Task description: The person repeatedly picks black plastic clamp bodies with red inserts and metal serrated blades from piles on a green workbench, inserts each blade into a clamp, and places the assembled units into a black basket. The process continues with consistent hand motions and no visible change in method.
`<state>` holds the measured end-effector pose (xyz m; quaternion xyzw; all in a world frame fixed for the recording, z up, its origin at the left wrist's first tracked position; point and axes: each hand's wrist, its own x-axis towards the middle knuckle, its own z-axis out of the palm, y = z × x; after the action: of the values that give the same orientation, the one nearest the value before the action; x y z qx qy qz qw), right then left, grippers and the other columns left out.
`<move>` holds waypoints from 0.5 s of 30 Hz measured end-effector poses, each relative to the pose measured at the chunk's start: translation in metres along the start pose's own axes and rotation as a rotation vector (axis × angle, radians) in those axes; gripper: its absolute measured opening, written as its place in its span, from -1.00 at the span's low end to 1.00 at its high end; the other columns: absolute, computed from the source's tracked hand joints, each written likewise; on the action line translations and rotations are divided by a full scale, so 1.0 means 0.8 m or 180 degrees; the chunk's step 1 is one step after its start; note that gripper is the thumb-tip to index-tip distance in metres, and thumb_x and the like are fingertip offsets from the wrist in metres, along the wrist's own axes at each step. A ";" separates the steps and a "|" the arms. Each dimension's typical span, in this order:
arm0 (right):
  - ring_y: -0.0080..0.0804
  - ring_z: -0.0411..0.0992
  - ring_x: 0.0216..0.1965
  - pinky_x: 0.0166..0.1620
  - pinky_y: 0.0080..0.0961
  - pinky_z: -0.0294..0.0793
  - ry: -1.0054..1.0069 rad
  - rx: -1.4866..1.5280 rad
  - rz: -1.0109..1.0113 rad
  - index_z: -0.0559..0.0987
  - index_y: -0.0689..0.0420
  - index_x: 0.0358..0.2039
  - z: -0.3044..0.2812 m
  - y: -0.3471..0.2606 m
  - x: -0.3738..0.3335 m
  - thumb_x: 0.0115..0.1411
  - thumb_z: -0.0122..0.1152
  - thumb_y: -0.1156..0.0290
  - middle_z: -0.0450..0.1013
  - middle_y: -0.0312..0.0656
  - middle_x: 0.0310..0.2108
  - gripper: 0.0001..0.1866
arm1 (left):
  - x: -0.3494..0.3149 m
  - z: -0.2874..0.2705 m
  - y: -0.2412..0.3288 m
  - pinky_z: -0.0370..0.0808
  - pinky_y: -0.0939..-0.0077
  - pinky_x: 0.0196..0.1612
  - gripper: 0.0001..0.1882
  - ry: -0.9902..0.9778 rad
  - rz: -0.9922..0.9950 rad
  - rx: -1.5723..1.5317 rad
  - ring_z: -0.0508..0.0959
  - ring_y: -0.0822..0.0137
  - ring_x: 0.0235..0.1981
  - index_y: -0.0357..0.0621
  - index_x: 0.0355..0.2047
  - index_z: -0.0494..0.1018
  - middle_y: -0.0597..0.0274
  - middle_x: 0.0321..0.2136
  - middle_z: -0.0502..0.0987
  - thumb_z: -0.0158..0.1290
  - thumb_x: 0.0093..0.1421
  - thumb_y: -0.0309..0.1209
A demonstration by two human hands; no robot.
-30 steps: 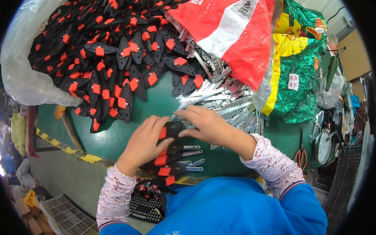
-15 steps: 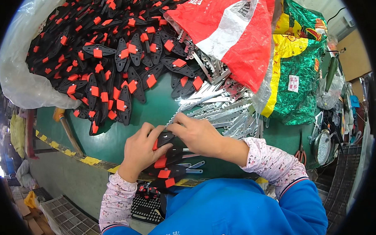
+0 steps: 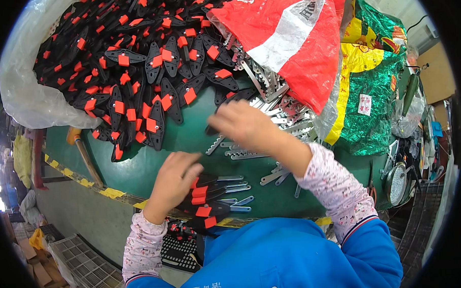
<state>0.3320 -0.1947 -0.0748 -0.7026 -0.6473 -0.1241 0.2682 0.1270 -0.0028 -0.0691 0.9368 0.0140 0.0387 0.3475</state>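
Note:
My left hand hovers by the table's front edge, its thumb and fingers apart and nothing visible between them. Just under and right of it lies a short row of black plastic pieces with red tabs, metal strips sticking out to their right. My right hand, a little blurred, is at the right side of the large heap of black pieces. Its fingers are on one black plastic piece, whose ends show past the hand. Beside that hand lie loose notched metal strips.
A red and white plastic bag partly covers the metal strips, with a green and yellow bag to its right. A hammer lies at the left. Clear plastic sheeting edges the heap. Pliers are at the right.
My hands were together over the row with a piece and a notched strip; now they are apart. My right hand has moved up to the heap, and my left hand has loosened.

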 end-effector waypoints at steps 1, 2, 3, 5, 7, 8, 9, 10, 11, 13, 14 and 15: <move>-0.19 0.49 -0.22 -0.14 -0.28 0.53 0.0009 0.0314 -0.0060 0.57 0.13 -0.01 -0.002 -0.024 -0.002 0.13 0.35 0.34 0.42 -0.20 -0.29 -0.60 | 0.006 -0.002 0.003 0.51 0.28 0.02 -0.53 -0.0089 -0.0607 -0.1132 0.58 0.17 -0.06 -0.26 0.18 0.54 0.13 -0.15 0.64 0.17 0.41 -0.18; -0.20 0.50 -0.25 -0.14 -0.31 0.55 0.0147 0.0341 -0.0310 0.57 0.14 -0.01 0.001 -0.051 -0.004 0.13 0.33 0.35 0.42 -0.20 -0.31 -0.61 | 0.012 -0.012 0.012 0.52 0.33 0.02 -0.53 -0.0161 -0.1237 -0.2250 0.59 0.22 -0.03 -0.27 0.21 0.51 0.16 -0.15 0.64 0.11 0.47 -0.19; -0.22 0.50 -0.28 -0.15 -0.33 0.57 0.0285 0.0340 -0.0536 0.57 0.15 -0.01 0.005 -0.075 -0.008 0.13 0.30 0.36 0.41 -0.20 -0.33 -0.61 | 0.018 -0.016 0.015 0.52 0.37 0.02 -0.54 -0.0261 -0.1844 -0.3374 0.61 0.28 0.00 -0.28 0.25 0.48 0.18 -0.14 0.65 0.04 0.52 -0.20; -0.23 0.52 -0.25 -0.11 -0.35 0.58 0.0435 0.0726 -0.0768 0.59 0.17 -0.02 0.014 -0.103 -0.008 0.15 0.25 0.40 0.40 -0.19 -0.32 -0.63 | 0.017 -0.014 0.006 0.52 0.51 -0.01 -0.48 -0.0431 -0.1525 -0.3071 0.57 0.46 -0.07 -0.37 0.29 0.39 0.27 -0.15 0.61 -0.04 0.57 -0.16; -0.16 0.54 -0.21 -0.08 -0.27 0.58 0.0310 0.1258 -0.0512 0.60 0.18 -0.04 0.019 -0.093 -0.009 0.17 0.21 0.43 0.42 -0.17 -0.30 -0.67 | 0.022 -0.017 0.020 0.51 0.55 -0.02 -0.50 -0.0319 -0.1105 -0.2195 0.57 0.48 -0.12 -0.38 0.28 0.39 0.27 -0.14 0.59 0.01 0.55 -0.20; -0.16 0.53 -0.16 -0.05 -0.26 0.56 0.0300 0.0974 -0.0256 0.61 0.18 -0.05 0.022 -0.079 -0.014 0.16 0.22 0.43 0.44 -0.17 -0.27 -0.67 | 0.015 -0.015 0.007 0.49 0.52 0.01 -0.50 -0.0182 -0.1305 -0.2131 0.54 0.46 -0.13 -0.32 0.27 0.42 0.30 -0.12 0.56 0.13 0.48 -0.23; -0.16 0.52 -0.12 -0.02 -0.26 0.54 0.0290 0.0676 0.0021 0.61 0.17 -0.06 0.028 -0.062 -0.022 0.15 0.23 0.43 0.46 -0.17 -0.23 -0.68 | 0.022 -0.028 0.021 0.50 0.45 0.01 -0.48 -0.0103 -0.1717 -0.1633 0.55 0.35 -0.12 -0.25 0.25 0.44 0.28 -0.15 0.55 0.27 0.35 -0.36; -0.16 0.48 -0.08 -0.02 -0.24 0.49 0.0015 0.0261 0.0235 0.59 0.14 -0.11 0.032 -0.044 -0.025 0.13 0.24 0.43 0.45 -0.17 -0.22 -0.72 | 0.019 -0.028 0.012 0.51 0.39 -0.02 -0.48 0.0222 -0.1015 -0.0888 0.57 0.26 -0.16 -0.24 0.22 0.45 0.24 -0.20 0.55 0.30 0.29 -0.41; -0.17 0.44 -0.05 -0.03 -0.21 0.45 -0.0259 -0.0153 0.0450 0.58 0.11 -0.16 0.037 -0.028 -0.027 0.10 0.26 0.44 0.45 -0.18 -0.22 -0.75 | 0.016 -0.027 0.002 0.53 0.33 -0.05 -0.47 0.0531 -0.0309 -0.0140 0.58 0.18 -0.20 -0.24 0.18 0.45 0.19 -0.24 0.54 0.34 0.23 -0.45; -0.19 0.41 -0.01 0.05 -0.23 0.41 -0.0409 -0.0262 0.0456 0.59 0.10 -0.18 0.047 -0.011 -0.033 0.07 0.27 0.46 0.45 -0.18 -0.21 -0.75 | 0.009 -0.030 0.000 0.52 0.26 -0.07 -0.52 0.0521 -0.0445 -0.0063 0.57 -0.02 -0.16 -0.25 0.10 0.45 0.04 -0.20 0.52 0.32 0.19 -0.51; -0.21 0.40 0.01 0.10 -0.24 0.39 -0.0485 -0.0324 0.0459 0.60 0.09 -0.19 0.052 -0.006 -0.033 0.06 0.28 0.46 0.45 -0.19 -0.21 -0.75 | 0.006 -0.031 0.000 0.52 0.23 -0.07 -0.54 0.0519 -0.0508 -0.0028 0.57 -0.11 -0.14 -0.25 0.07 0.46 -0.04 -0.18 0.52 0.32 0.17 -0.54; -0.22 0.41 0.00 0.11 -0.24 0.38 -0.0432 -0.0357 0.0352 0.59 0.09 -0.20 0.054 -0.002 -0.030 0.07 0.29 0.47 0.46 -0.20 -0.22 -0.76 | 0.004 -0.031 -0.002 0.53 0.21 -0.08 -0.56 0.0617 -0.0507 0.0037 0.58 -0.12 -0.15 -0.25 0.05 0.45 -0.05 -0.18 0.52 0.31 0.17 -0.56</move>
<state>0.3201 -0.1916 -0.1222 -0.7580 -0.6162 -0.0972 0.1905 0.1282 0.0146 -0.0516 0.9265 0.1222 0.1012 0.3411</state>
